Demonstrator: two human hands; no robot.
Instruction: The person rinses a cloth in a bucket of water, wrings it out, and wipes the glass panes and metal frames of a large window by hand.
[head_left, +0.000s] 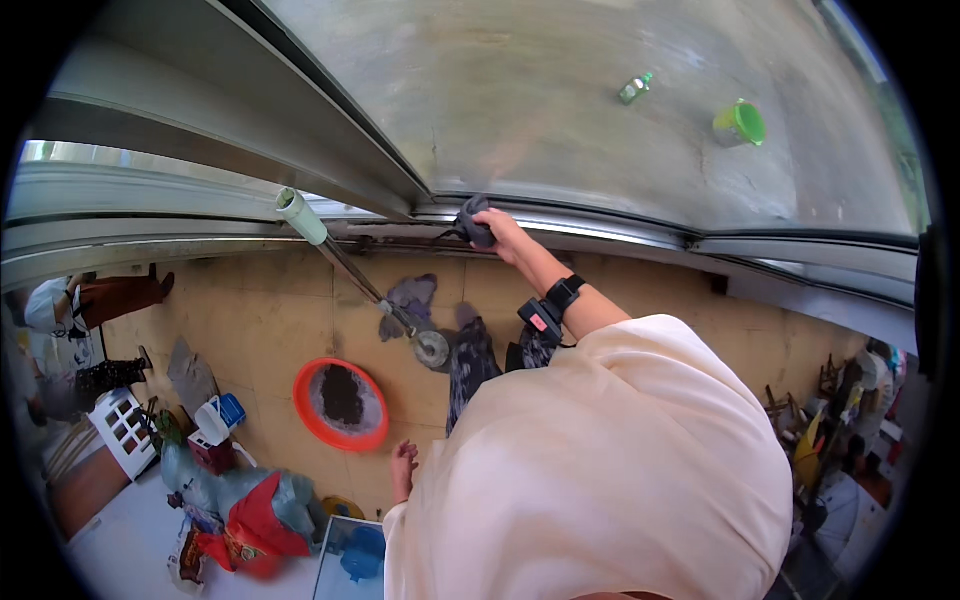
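My right hand (496, 228) grips a bunched dark grey cloth (474, 222) against the metal bottom rail (585, 225) of a large glass panel. My left hand (403, 461) hangs low beside my body with loosely curled fingers and nothing in it. Left of my feet, an orange-red basin (301, 412) holds dark, sudsy water. A pole (351, 270) with a pale green top leans toward the window frame, its round base (431, 349) on the floor near my shoes. A grey-purple cloth (411, 296) lies on the tiles beside it.
Beyond the glass are a green bottle (636, 88) and a green bucket (741, 124). Two other people (112, 300) are at the far left. Plastic bags (199, 480), a red bag (259, 521) and a blue-white container (217, 420) are at lower left. Cluttered items (832, 420) fill the far right.
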